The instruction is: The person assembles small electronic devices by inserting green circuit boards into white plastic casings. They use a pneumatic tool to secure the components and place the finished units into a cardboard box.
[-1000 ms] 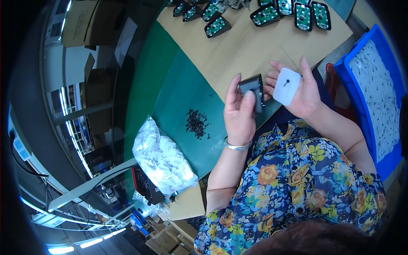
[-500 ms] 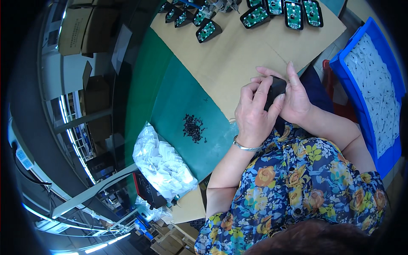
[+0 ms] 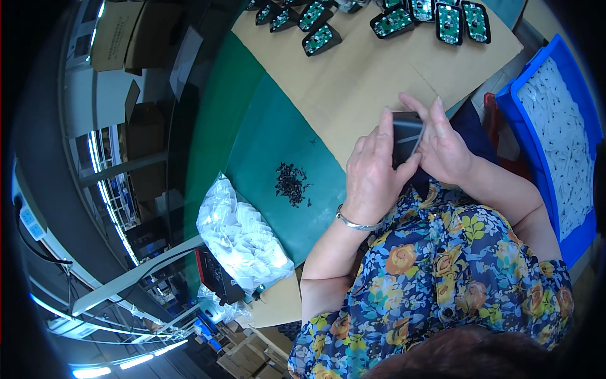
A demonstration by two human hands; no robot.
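Note:
A dark plastic housing (image 3: 406, 140) with a smooth, lighter-edged face is held up between my two hands, above the near edge of the cardboard sheet. My left hand (image 3: 372, 165) grips its left side, fingers along the top and thumb below. On the other side, my right hand (image 3: 447, 144) bears against the housing's right edge, with its fingers raised and partly spread. What lies inside the housing is turned out of sight. Further off, black housings with green circuit boards (image 3: 320, 40) rest on the cardboard, with more such units (image 3: 449, 25) to their right.
Cardboard (image 3: 360, 82) covers part of the green tabletop (image 3: 252, 151). A heap of tiny black parts (image 3: 291, 184) lies left of my hands, near a clear bag of white pieces (image 3: 243, 237). At the right stands a blue bin (image 3: 505, 95) full of white pieces with dark specks.
The housing has been turned, so more of its smooth face shows. My left fingers have straightened along its edge. The whole view has shifted slightly.

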